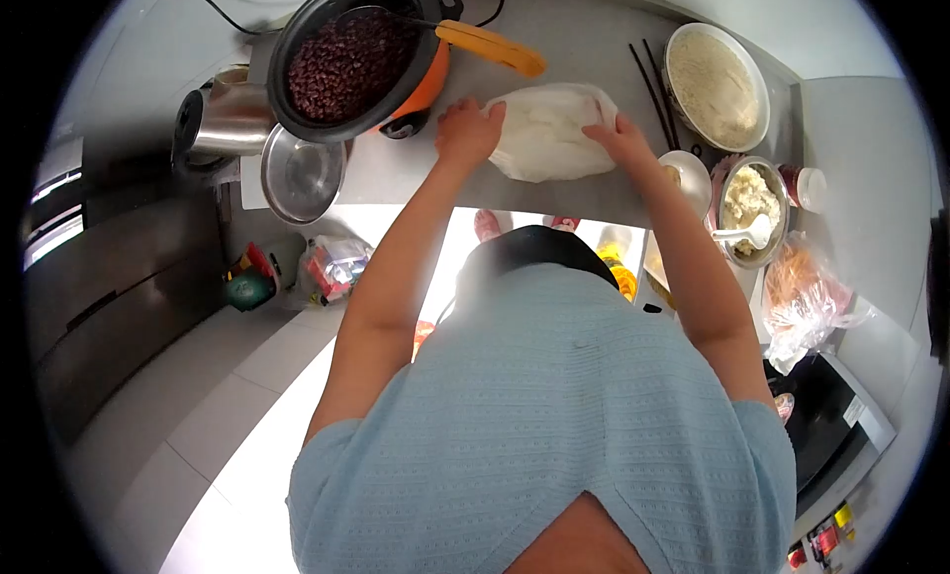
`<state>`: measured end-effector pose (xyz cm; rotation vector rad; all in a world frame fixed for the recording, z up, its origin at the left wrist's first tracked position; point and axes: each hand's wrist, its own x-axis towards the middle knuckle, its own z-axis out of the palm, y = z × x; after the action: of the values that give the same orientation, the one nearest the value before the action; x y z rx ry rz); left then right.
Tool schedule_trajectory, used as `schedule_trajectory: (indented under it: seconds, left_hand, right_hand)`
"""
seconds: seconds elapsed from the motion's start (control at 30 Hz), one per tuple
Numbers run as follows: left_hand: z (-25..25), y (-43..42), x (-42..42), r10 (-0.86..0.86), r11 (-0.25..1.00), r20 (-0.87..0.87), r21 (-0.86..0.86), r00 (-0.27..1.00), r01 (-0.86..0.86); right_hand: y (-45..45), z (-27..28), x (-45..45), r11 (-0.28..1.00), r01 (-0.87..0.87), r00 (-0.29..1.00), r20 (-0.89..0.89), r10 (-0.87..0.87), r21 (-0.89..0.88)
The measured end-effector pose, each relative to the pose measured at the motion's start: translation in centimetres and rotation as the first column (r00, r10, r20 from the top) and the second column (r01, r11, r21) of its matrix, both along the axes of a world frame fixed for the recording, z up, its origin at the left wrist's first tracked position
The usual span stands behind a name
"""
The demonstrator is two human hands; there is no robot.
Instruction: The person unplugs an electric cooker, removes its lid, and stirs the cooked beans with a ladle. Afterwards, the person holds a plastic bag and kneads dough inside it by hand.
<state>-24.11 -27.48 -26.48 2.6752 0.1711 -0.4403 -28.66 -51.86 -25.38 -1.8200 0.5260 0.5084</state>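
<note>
A flat white mass (554,134), like dough in a thin clear plastic bag, lies on the grey counter between my hands. My left hand (469,134) is at its left edge, fingers apart and the thumb side touching it. At the right edge, my right hand (625,143) has its thumb over the top and its fingers along the side, gripping the bag's edge. Left of the bag stands an orange and black pot (421,79) of dark red beans (346,67). An orange-handled utensil (492,47) rests in it, its handle reaching out above my left hand.
Black chopsticks (653,94) lie beside a bowl of pale flour (714,89). A metal bowl (782,203) holds a crumbly white mass and a white spoon (749,233). A metal lid or dish (305,178) and steel kettle (233,119) stand left; a plastic bag (804,297) sits right.
</note>
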Motion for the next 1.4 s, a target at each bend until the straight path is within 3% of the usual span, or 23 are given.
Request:
schedule_trajectory:
  seconds: [0.1, 0.17, 0.23, 0.3, 0.37, 0.4, 0.47, 0.5, 0.57, 0.63, 0.7, 0.77, 0.8, 0.83, 0.9, 1.0, 1.07, 1.13, 1.17, 1.23, 1.27, 1.33, 1.4]
  left_hand:
    - [-0.9, 0.1, 0.1, -0.073, 0.995, 0.0, 0.065, 0.997, 0.073]
    - [-1.1, 0.3, 0.0, -0.1, 0.991, -0.121, -0.097, 0.988, 0.088]
    - [-1.4, 0.6, -0.2, -0.135, 0.975, -0.098, -0.192, 0.986, 0.114]
    - [-2.2, 1.2, -0.3, -0.161, 0.95, -0.076, -0.281, 0.984, 0.133]
    - [-3.6, 1.5, -0.6, -0.07, 0.762, -0.155, -0.646, 0.985, -0.048]
    - [-3.2, 1.5, -0.8, -0.06, 0.761, -0.156, -0.646, 0.986, -0.056]
    - [-2.5, 1.5, -1.4, -0.063, 0.379, -0.291, -0.892, 0.955, -0.247]
    - [-1.8, 1.4, -1.4, -0.059, 0.376, -0.288, -0.893, 0.956, -0.246]
    - [-0.2, 1.4, -1.7, -0.002, 0.154, -0.567, -0.814, 0.824, -0.56]
    - [3.7, 1.9, -2.7, 0.016, 0.098, -0.6, -0.795, 0.8, -0.598]
    - [6.6, 3.2, -3.7, 0.029, 0.043, -0.622, -0.781, 0.782, -0.623]
    - [8.5, 4.8, -4.6, -0.105, -0.091, -0.53, -0.838, 0.842, -0.539]
    - [9.0, 5.4, -5.0, -0.106, -0.091, -0.518, -0.845, 0.849, -0.527]
    - [9.3, 5.9, -5.7, -0.162, -0.252, -0.53, -0.793, 0.832, -0.554]
    - [8.7, 6.3, -7.5, -0.307, -0.53, -0.534, -0.592, 0.788, -0.607]
    - [8.2, 6.0, -9.5, -0.29, -0.564, -0.607, -0.517, 0.74, -0.644]
    - [8.5, 6.9, -10.1, -0.234, -0.549, -0.598, -0.569, 0.767, -0.612]
    - [10.6, 8.5, -10.5, -0.031, -0.319, -0.503, -0.814, 0.863, -0.486]
    - [12.4, 9.3, -10.8, -0.111, -0.5, -0.547, -0.691, 0.83, -0.522]
    - [13.5, 10.3, -10.2, -0.129, -0.578, -0.498, -0.665, 0.858, -0.473]
    - [13.3, 10.9, -10.3, -0.142, -0.651, -0.462, -0.622, 0.875, -0.434]
    - [12.5, 11.5, -10.1, -0.161, -0.598, -0.504, -0.634, 0.849, -0.49]
    - [12.9, 11.8, -9.8, -0.128, -0.536, -0.462, -0.713, 0.878, -0.453]
  right_hand:
    - [0.2, -1.3, -0.1, 0.998, 0.027, 1.0, 0.009, -0.028, 0.061]
    - [-0.1, -2.2, -0.4, 0.991, 0.045, 0.999, -0.025, -0.042, 0.129]
    - [1.1, -0.1, -0.9, 0.92, 0.169, 0.984, -0.109, -0.139, 0.354]
    - [1.5, -0.4, -1.1, 0.88, 0.205, 0.978, -0.12, -0.169, 0.429]
    - [1.7, -0.6, -1.5, 0.835, 0.241, 0.97, -0.14, -0.197, 0.495]
    - [1.8, 0.2, -1.4, 0.828, 0.227, 0.973, -0.148, -0.175, 0.512]
    - [1.9, 0.5, -1.2, 0.823, 0.209, 0.977, -0.152, -0.151, 0.528]
    - [1.9, 0.5, -1.1, 0.806, 0.248, 0.965, -0.213, -0.156, 0.537]
    - [1.7, 0.4, -1.1, 0.791, 0.286, 0.949, -0.273, -0.156, 0.541]
    - [1.7, 1.4, -1.2, 0.658, 0.268, 0.946, -0.321, -0.042, 0.704]
    - [2.0, 3.2, -1.4, 0.592, 0.285, 0.94, -0.341, -0.018, 0.754]
    - [2.8, 6.7, -2.0, 0.521, 0.298, 0.935, -0.353, 0.007, 0.8]
    - [3.7, 9.6, -2.4, 0.439, 0.289, 0.939, -0.34, 0.042, 0.851]
    - [4.6, 11.2, -2.8, 0.354, 0.281, 0.942, -0.327, 0.078, 0.892]
    - [5.9, 10.6, -3.2, 0.369, 0.207, 0.959, -0.262, 0.105, 0.906]
    - [7.8, 10.7, -3.4, 0.435, 0.123, 0.976, -0.189, 0.111, 0.892]
    - [8.5, 11.1, -3.5, 0.45, 0.163, 0.968, -0.231, 0.101, 0.878]
    - [9.0, 12.8, -3.4, 0.434, 0.131, 0.972, -0.201, 0.119, 0.891]
    - [9.4, 14.2, -3.4, 0.434, 0.092, 0.978, -0.163, 0.13, 0.896]
    - [10.0, 14.4, -3.1, 0.436, 0.054, 0.979, -0.133, 0.154, 0.898]
    - [9.9, 13.1, -2.4, 0.619, -0.231, 0.969, 0.118, 0.217, 0.751]
    - [11.5, 13.1, -3.0, 0.72, -0.468, 0.884, 0.291, 0.366, 0.513]
    - [14.5, 17.4, -2.4, 0.569, -0.094, 0.992, 0.031, 0.12, 0.817]
